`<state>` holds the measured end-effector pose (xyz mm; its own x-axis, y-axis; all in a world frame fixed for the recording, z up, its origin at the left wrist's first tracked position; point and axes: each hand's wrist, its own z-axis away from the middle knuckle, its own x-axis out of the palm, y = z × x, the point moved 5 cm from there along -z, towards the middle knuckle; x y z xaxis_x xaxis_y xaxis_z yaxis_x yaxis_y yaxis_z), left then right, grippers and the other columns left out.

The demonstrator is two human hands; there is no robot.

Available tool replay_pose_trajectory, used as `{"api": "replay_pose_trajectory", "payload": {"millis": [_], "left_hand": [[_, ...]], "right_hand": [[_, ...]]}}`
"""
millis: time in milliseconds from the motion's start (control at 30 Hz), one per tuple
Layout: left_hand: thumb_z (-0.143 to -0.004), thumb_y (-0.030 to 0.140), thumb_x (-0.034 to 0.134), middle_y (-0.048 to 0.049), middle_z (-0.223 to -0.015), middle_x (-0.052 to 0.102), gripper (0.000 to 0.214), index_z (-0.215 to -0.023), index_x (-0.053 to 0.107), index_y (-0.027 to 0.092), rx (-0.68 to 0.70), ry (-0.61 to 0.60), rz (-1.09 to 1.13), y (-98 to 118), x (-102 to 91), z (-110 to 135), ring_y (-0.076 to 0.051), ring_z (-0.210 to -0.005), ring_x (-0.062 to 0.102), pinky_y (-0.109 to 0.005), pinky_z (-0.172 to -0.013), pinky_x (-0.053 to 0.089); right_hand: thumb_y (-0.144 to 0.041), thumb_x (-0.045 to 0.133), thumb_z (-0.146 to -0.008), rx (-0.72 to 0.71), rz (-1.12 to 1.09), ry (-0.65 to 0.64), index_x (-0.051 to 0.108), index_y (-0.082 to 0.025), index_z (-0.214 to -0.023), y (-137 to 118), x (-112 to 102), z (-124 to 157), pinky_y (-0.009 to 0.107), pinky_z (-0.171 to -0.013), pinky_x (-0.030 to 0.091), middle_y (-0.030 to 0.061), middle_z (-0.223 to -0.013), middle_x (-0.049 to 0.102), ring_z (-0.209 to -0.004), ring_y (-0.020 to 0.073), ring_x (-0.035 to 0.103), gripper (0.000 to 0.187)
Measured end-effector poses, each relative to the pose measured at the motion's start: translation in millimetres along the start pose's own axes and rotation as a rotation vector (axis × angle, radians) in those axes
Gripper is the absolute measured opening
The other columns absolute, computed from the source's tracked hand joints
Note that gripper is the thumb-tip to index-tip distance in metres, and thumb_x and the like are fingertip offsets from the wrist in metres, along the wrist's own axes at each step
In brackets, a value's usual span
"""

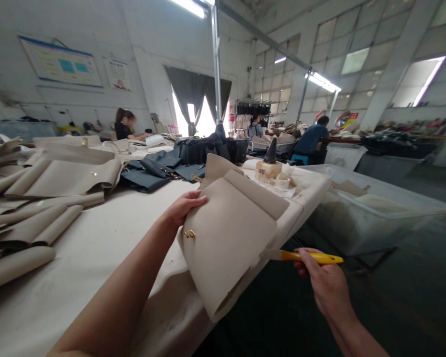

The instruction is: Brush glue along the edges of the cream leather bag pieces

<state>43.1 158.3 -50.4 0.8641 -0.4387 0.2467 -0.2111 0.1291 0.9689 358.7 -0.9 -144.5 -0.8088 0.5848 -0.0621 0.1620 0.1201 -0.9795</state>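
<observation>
Beige leather bag panel (pixel 226 243), its gold clasp (pixel 189 234) already attached, is lifted over the counter (pixel 96 263) edge, held by left fingers (pixel 193 201) curled on its rim; right fingers (pixel 305 258) close around a yellow-handled tool (pixel 312 257) just beside it.

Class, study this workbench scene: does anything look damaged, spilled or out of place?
The pale block at the far end of the work table looks crumbled: loose lumps lie beside it on a paper sheet.
</observation>
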Motion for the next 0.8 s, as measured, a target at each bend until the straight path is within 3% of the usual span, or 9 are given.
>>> {"api": "replay_pose_trajectory", "payload": {"millis": [233, 367, 467, 633, 800], "left_hand": [[-0.065, 0.019, 0.076, -0.0078, -0.073, 0.073, 0.030, -0.092, 0.069, 0.011, 0.020, 0.011, 0.028, 1, -0.2, -2, -0.017, -0.056, 0.067, -0.024, -0.054, 0.054], [-0.064, 0.019, 0.077, -0.0080, -0.073, 0.073, 0.030, -0.092, 0.069, 0.011, 0.029, 0.015, 0.051, 0, -0.7, -5, -0.017, -0.056, 0.067, -0.025, -0.054, 0.054], [-0.064, 0.020, 0.077, -0.0085, -0.073, 0.073, 0.030, -0.091, 0.069, 0.011, 0.016, -0.005, 0.051, -2, 0.2, -7, -0.018, -0.057, 0.068, -0.025, -0.054, 0.054], [-0.065, 0.019, 0.076, -0.0077, -0.072, 0.073, 0.025, -0.088, 0.069, 0.011, 0.021, -0.011, 0.065, -2, 1.4, -7, -0.017, -0.056, 0.067, -0.024, -0.054, 0.054], [-0.066, 0.017, 0.075, -0.0070, -0.071, 0.072, 0.023, -0.087, 0.068, 0.011, 0.033, 0.001, 0.081, 1, 3.1, -6, -0.016, -0.056, 0.067, -0.023, -0.055, 0.054]], "right_hand": [[-0.056, 0.063, -0.076, -0.137, 0.095, 0.098, 0.069, -0.011, -0.089, -14, -10, -51, 0.028, -0.053, 0.048, 0.0081, -0.068, 0.066, -0.056, 0.0191, 0.061, 0.047], [-0.058, 0.063, -0.073, -0.198, 0.170, 0.082, 0.069, -0.013, -0.086, -19, -2, -71, 0.032, -0.055, 0.049, 0.0074, -0.064, 0.066, -0.056, 0.0222, 0.062, 0.047], [-0.057, 0.065, -0.070, -0.264, 0.223, 0.002, 0.071, -0.016, -0.081, -17, 8, -73, 0.034, -0.058, 0.049, 0.0065, -0.064, 0.066, -0.058, 0.0236, 0.062, 0.043], [-0.054, 0.065, -0.072, -0.412, 0.270, -0.183, 0.072, -0.021, -0.078, -23, 15, -56, 0.036, -0.074, 0.048, 0.0081, -0.085, 0.069, -0.079, 0.0259, 0.062, 0.034], [-0.051, 0.062, -0.078, -0.480, 0.342, -0.459, 0.074, -0.025, -0.076, -41, 20, -38, 0.031, -0.066, 0.047, 0.0057, -0.076, 0.065, -0.073, 0.0225, 0.060, 0.029]]}}
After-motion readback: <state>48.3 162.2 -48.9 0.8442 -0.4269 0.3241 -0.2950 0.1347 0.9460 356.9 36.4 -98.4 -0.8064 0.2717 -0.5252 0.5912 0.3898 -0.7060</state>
